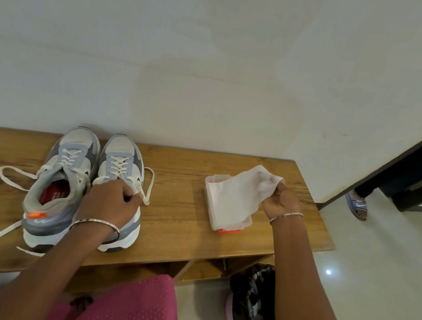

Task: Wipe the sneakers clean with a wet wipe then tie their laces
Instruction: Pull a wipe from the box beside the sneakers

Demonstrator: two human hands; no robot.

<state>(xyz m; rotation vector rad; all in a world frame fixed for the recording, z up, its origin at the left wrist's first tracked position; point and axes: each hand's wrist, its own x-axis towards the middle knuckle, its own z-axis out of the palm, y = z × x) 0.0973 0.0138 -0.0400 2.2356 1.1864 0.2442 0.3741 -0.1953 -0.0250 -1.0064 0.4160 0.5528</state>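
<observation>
Two grey-and-white sneakers stand side by side on the wooden bench (169, 236), toes to the wall, laces undone. The left sneaker (60, 185) has a red insole and an orange heel tab. My left hand (110, 201) grips the collar of the right sneaker (122, 164). Loose white laces (11, 176) trail over the bench. My right hand (280, 199) pinches a white wet wipe (240, 192) that hangs over the open white wipes box (217, 222).
A bin lined with a black bag (252, 303) stands on the tiled floor under the bench's right end. Another person's foot in a blue sandal (357, 205) is beside a dark door at the right. My pink garment fills the bottom centre.
</observation>
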